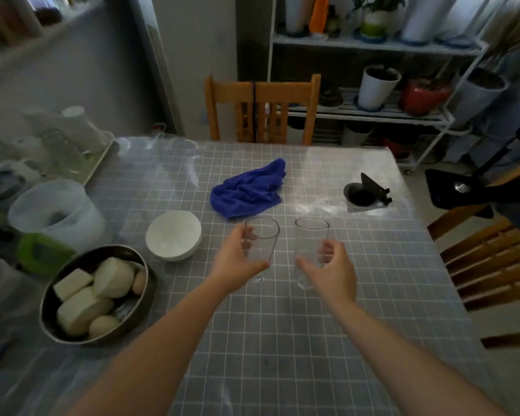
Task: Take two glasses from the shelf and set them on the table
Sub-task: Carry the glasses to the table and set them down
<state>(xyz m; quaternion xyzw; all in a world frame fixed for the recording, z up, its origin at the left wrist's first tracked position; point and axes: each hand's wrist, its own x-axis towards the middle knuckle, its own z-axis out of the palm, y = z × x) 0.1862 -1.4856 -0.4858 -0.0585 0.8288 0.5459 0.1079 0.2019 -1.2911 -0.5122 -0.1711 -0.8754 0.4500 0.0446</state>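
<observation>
Two clear, empty drinking glasses stand upright side by side over the middle of the grey grid-patterned table. My left hand wraps around the left glass from its left side. My right hand grips the right glass from its right side. Both glass bases sit at or just above the tabletop; I cannot tell whether they touch it.
A blue cloth lies just beyond the glasses. A white bowl and a metal bowl of food sit to the left, with a white jug behind. A black stand sits far right. Wooden chairs and a plant shelf are beyond.
</observation>
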